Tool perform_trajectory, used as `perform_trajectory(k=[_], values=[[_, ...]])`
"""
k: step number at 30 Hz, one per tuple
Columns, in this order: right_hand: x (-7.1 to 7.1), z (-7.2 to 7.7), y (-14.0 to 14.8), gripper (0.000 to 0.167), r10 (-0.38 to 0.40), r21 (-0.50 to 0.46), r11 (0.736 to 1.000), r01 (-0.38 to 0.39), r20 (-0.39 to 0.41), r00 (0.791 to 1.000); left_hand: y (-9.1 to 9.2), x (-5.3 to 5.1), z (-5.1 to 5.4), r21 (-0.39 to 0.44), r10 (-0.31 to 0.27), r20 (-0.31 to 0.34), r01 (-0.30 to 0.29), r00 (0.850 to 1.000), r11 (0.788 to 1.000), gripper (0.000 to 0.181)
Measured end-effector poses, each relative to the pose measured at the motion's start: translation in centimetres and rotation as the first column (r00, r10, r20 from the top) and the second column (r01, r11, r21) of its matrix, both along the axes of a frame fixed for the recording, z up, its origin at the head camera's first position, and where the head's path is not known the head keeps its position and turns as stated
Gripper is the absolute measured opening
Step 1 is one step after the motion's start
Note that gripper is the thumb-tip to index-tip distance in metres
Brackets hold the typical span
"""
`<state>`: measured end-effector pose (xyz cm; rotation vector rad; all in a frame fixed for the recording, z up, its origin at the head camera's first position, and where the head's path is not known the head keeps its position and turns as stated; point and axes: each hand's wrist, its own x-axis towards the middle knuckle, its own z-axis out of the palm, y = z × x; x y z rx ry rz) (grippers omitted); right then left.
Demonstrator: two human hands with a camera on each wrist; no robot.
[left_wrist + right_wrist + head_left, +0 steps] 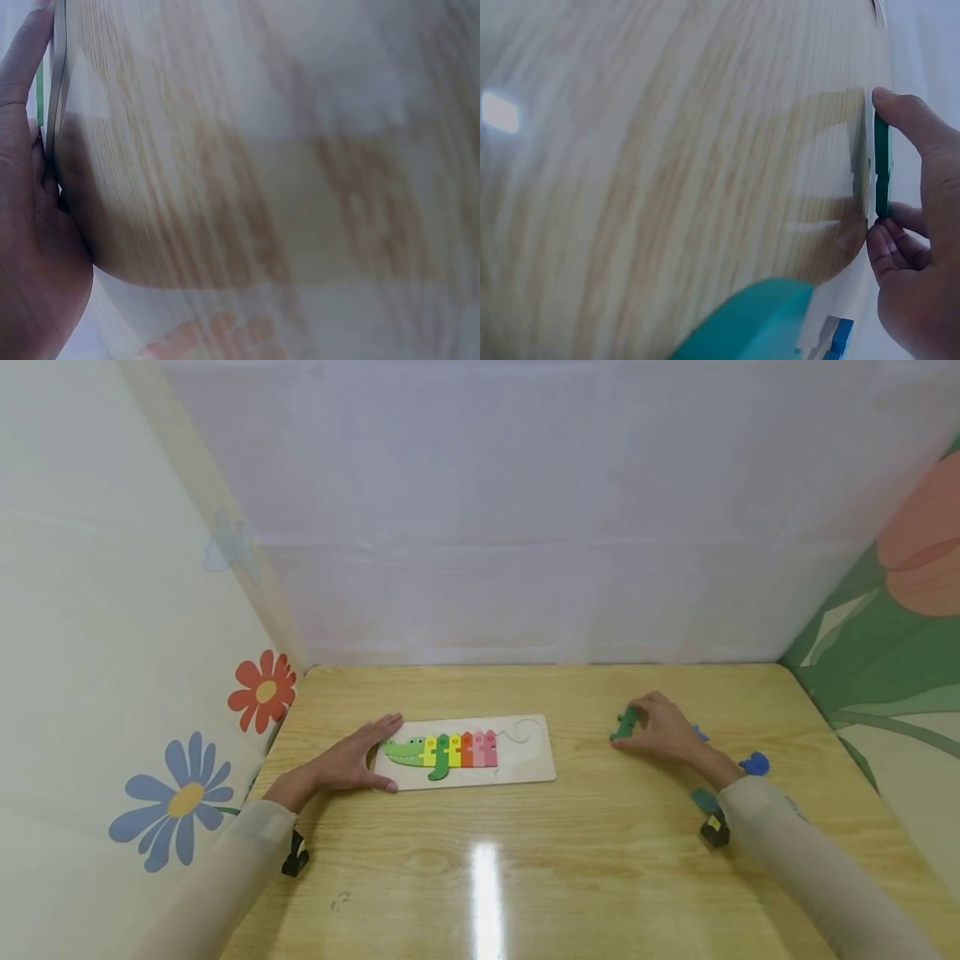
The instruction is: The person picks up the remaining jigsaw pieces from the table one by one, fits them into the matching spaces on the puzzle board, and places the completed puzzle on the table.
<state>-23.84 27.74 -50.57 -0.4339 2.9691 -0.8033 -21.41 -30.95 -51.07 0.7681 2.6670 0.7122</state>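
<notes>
A pale wooden puzzle board [528,768] lies flat on the table, with a crocodile puzzle partly filled by a green head [405,751] and yellow, green, orange and pink pieces [480,752]. At its right end the tail outline shows bare. My left hand [352,756] rests at the board's left end, thumb by the near edge and fingers by the far one. To the right of the board, my right hand [660,731] pinches a dark green puzzle piece [626,723] between thumb and fingers. That green piece [883,161] stands edge-on in the right wrist view.
Beyond the right hand lie a blue piece [756,763] and another blue bit [700,732]. A teal piece [705,799] is beside the right wrist's black camera [715,831]. The wooden table [420,877] meets pale cloth walls [465,568] at the back and sides.
</notes>
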Motion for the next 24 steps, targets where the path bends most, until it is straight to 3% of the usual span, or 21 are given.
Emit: perform_trajectory(k=[9, 24], values=[[0.1, 0.5, -0.6, 0.09, 0.032, -0.031, 0.999, -0.031, 0.008, 0.999, 0.0, 0.0, 0.1, 0.008, 0.002, 0.005, -0.003, 1.0, 1.0, 0.12], [0.4, 0.8, -1.7, 0.086, 0.091, -0.068, 0.993, -0.094, -0.051, 0.995, 0.0, 0.0, 0.1, -0.005, 0.01, 0.016, -0.01, 1.0, 1.0, 0.121]])
